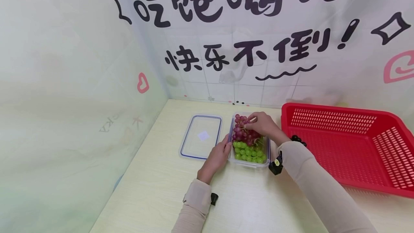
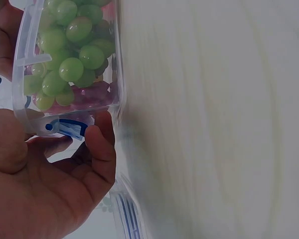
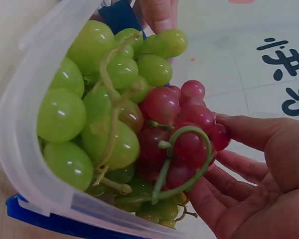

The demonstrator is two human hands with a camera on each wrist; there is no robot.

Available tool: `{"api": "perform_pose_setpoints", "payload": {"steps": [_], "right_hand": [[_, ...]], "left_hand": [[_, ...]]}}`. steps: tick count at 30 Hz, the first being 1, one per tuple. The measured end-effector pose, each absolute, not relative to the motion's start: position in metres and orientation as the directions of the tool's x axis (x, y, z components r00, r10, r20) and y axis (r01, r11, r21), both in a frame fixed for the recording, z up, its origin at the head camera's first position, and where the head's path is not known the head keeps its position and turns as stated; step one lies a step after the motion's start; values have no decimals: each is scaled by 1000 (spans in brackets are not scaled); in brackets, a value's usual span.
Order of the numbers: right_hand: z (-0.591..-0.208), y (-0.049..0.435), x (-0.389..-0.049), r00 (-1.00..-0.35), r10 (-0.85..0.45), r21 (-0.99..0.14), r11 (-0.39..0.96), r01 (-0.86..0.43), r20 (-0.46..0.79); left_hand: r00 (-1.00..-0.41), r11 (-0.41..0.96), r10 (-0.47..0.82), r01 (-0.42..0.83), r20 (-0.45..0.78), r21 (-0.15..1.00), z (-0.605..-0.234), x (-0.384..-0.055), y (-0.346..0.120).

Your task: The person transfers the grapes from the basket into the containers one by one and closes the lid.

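A clear plastic food container (image 1: 249, 164) stands on the table with its top off. Green grapes (image 1: 249, 152) fill its near part and red grapes (image 1: 238, 133) lie at the far part. My left hand (image 1: 218, 156) grips the container's left side, thumb at the rim and fingers curled by the blue-sealed latch (image 2: 72, 129). From the right, my right hand (image 1: 263, 125) reaches over the container and holds the bunch of red grapes between thumb and fingers. A curled green stem (image 3: 202, 137) shows on this bunch in the right wrist view.
Left of the container lies its clear lid (image 1: 197, 141) with a blue seal. A large red plastic basket (image 1: 336, 161) stands at the right, with black grapes (image 1: 298, 140) near its left side. A printed wall cloth (image 1: 207, 71) hangs behind the table.
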State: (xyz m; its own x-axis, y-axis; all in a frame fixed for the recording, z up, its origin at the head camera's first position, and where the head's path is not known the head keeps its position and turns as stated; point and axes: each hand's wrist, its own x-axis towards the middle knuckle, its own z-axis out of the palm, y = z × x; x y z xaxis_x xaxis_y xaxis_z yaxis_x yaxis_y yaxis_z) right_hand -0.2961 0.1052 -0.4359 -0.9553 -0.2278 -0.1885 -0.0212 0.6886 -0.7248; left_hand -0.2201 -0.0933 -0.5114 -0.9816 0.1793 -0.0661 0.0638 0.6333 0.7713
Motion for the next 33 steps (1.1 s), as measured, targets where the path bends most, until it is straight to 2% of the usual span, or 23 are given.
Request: {"api": "perform_pose_setpoints", "payload": {"steps": [8,15,33], "right_hand": [[-429,114,-296,-953,-242,-748,664,-23,-185],[-419,128,-298,-956,-207,-791,610,40,-209],[-406,169,-299,-976,-155,-848,527,52,-156]], "left_hand": [[-980,626,189,68,-67,777,-513,-221,-94],[-979,627,194,77,-60,775,-513,-220,-93],[-978,627,197,76,-64,776,-512,-221,-94]]}}
